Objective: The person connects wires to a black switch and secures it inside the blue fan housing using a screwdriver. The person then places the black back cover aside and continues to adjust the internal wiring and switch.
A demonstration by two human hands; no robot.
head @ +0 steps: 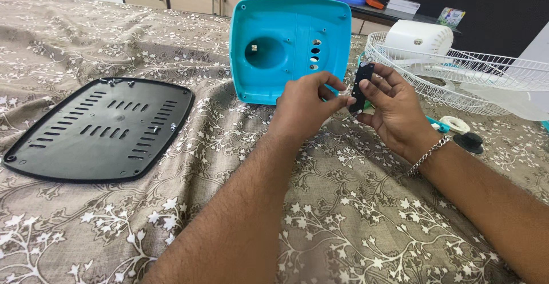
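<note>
My right hand (394, 109) holds a small black rectangular part (361, 84) upright between thumb and fingers. My left hand (306, 104) pinches at the lower edge of that same part, fingertips touching it. Both hands hover just in front of a turquoise plastic fan base shell (289, 46) that stands tilted on the patterned cloth (320, 215), its hollow inside facing me. A silver chain bracelet sits on my right wrist.
A black vented base plate (100, 126) lies flat at the left. A white wire fan guard (457, 75) with a white motor housing (420, 37) lies at the right. A black knob (470, 142) and a white ring (456, 124) rest near my right wrist. Cabinets and a counter line the back.
</note>
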